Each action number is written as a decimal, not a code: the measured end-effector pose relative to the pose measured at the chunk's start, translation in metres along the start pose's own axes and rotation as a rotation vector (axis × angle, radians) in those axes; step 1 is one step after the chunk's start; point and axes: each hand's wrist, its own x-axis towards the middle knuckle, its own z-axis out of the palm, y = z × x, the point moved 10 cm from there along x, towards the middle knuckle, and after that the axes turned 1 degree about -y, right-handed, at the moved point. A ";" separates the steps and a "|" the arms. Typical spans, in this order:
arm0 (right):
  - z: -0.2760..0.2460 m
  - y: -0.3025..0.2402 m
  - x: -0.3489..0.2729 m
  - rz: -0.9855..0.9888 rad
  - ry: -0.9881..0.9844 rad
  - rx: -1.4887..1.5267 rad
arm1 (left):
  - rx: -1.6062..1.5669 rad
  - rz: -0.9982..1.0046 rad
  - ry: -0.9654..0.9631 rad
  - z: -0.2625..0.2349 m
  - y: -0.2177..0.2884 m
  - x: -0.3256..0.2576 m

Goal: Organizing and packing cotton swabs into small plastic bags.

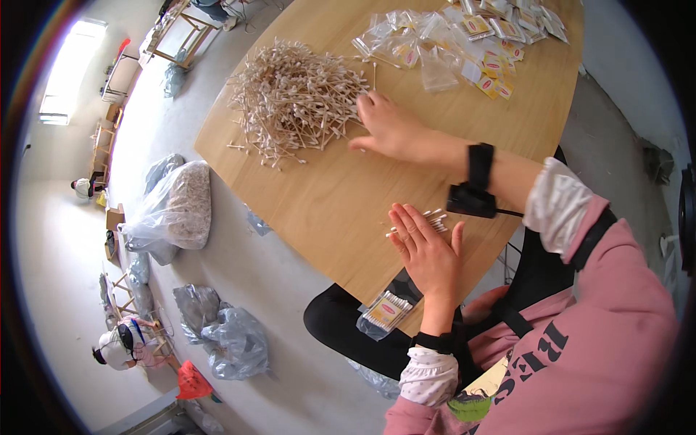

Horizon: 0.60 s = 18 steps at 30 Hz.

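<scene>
My left hand (429, 259) lies flat, fingers stretched out and thumb apart, over a small row of cotton swabs (436, 220) on the table. The swab tips stick out on both sides of its fingers. At the right edge of a big heap of cotton swabs (293, 98) is my right hand (391, 129), its fingers bent and its thumb spread away from them. I see nothing gripped between them. One loose cotton swab (375, 75) lies just beyond its knuckles. A clear packet of cotton swabs with a yellow label (386, 310) rests at the table's near edge, below my left hand.
Clear plastic bags (438, 69) and filled packets (500, 25) cover the far right of the wooden table (326, 203). On the floor to the left stand a large filled plastic bag (190, 206) and grey bags (235, 341). Another person (119, 346) sits at lower left.
</scene>
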 end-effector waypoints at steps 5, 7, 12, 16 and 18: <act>0.025 0.017 0.032 0.139 0.131 -0.041 | -0.015 0.010 0.018 0.004 0.002 -0.003; 0.029 0.036 0.028 0.235 0.038 0.003 | -0.040 0.016 0.034 0.004 0.003 -0.004; 0.010 0.036 -0.031 0.030 -0.217 0.160 | -0.038 0.014 0.025 0.001 0.000 -0.008; -0.023 0.022 -0.086 -0.021 -0.341 0.210 | -0.031 0.023 -0.023 -0.005 0.003 -0.025; -0.042 0.036 -0.104 0.015 -0.288 0.132 | -0.079 0.056 -0.032 0.002 0.011 -0.029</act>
